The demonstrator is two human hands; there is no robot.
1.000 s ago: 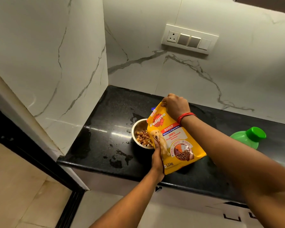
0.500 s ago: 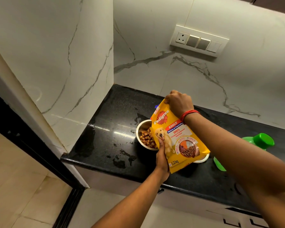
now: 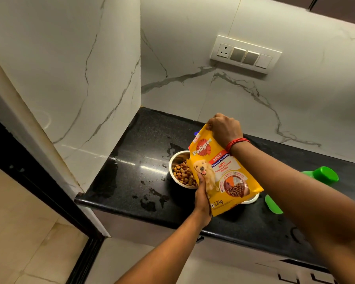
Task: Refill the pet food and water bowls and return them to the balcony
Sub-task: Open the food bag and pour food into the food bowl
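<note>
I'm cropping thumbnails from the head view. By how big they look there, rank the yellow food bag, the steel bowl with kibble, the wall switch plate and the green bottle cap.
Largest to smallest:
1. yellow food bag
2. wall switch plate
3. steel bowl, partly hidden by the bag, so unsure against the plate
4. green bottle cap

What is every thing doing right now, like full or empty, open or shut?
Metal bowl: holds kibble.
Yellow food bag: held tilted over the bowl.
Left hand: gripping the bag's lower edge.
Right hand: gripping its top.
Green bottle: capped.
Counter: wet patches.
</note>
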